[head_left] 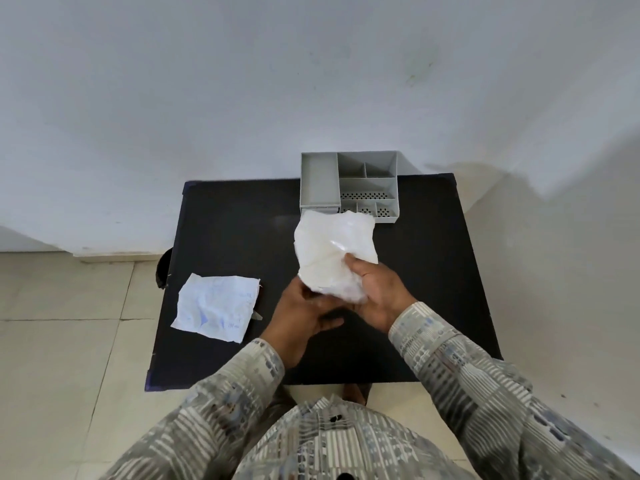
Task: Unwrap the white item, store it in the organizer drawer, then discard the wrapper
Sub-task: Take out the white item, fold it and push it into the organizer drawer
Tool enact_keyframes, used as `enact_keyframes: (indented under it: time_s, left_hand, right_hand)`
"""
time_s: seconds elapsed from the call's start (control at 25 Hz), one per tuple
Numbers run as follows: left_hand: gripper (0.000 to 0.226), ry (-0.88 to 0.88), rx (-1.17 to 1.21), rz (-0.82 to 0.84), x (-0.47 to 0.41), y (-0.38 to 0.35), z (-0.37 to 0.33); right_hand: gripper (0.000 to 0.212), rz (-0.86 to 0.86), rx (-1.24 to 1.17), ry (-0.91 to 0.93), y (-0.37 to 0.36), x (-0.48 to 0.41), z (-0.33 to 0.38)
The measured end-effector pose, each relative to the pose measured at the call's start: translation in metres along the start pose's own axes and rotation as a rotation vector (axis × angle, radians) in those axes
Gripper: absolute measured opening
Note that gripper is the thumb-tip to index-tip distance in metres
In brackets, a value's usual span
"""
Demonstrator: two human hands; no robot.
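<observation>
Head view: black table (pixel 242 237) w/ grey organizer (pixel 349 183), white wall (pixel 207 81) behind.

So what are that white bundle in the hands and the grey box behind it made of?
The white bundle looks like thin, glossy plastic film around something pale: it crinkles and catches a bright glint. What is inside is too blurred to tell. The grey organizer seems to be matte moulded plastic, judging by its thin even walls, its dull surface and the neat perforated holes in some compartments.
</observation>
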State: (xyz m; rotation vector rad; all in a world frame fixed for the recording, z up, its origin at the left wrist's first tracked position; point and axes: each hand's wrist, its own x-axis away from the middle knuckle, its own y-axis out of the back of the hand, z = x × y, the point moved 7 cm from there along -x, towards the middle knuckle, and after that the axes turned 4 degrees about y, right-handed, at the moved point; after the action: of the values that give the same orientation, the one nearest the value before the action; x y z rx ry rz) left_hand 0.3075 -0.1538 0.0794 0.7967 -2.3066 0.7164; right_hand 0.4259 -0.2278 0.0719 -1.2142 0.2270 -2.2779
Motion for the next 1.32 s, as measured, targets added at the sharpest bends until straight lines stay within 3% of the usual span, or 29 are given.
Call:
enact_keyframes:
  time_s: [0.12, 0.32, 0.48, 0.64, 0.8, 1.0, 1.12, 1.24, 1.32]
  left_hand:
    - [0.048, 0.002, 0.131, -0.134, -0.010, 0.000, -0.006]
    - [0.035, 0.026, 0.212, -0.225, -0.012, 0.002, 0.000]
    - [0.040, 0.041, 0.184, -0.201, -0.013, -0.008, 0.011]
    - [0.044, 0.057, 0.235, -0.107, -0.020, -0.006, -0.010]
    - [0.028, -0.127, 0.051, -0.214, -0.029, 0.007, -0.056]
    - [0.018, -0.291, 0.395, -0.292, -0.036, 0.037, -0.090]
    - [0.036, -0.114, 0.153, -0.217, -0.038, 0.040, -0.066]
    - [0.022, 0.103, -0.351, 0.113, -0.027, 0.009, -0.046]
    - [0.026, 0.111, -0.620, 0.151, -0.028, 0.003, -0.052]
  right_hand:
    - [0.028, 0.086, 0.058, 0.026, 0.000, 0.011, 0.003]
    - [0.040, 0.222, 0.106, 0.054, 0.001, 0.022, 0.010]
    - [0.027, 0.179, 0.163, 0.063, 0.013, 0.025, 0.007]
    - [0.030, 0.162, 0.206, -0.020, 0.027, 0.033, -0.001]
    - [0.024, 0.188, 0.217, -0.076, 0.039, 0.043, -0.014]
    - [0.033, 0.155, 0.302, -0.121, 0.058, 0.040, -0.025]
    - [0.032, 0.235, 0.300, -0.080, 0.057, 0.041, -0.018]
    - [0.032, 0.343, 0.416, -0.065, 0.051, 0.042, -0.013]
    - [0.028, 0.383, 0.496, -0.070, 0.051, 0.041, -0.014]
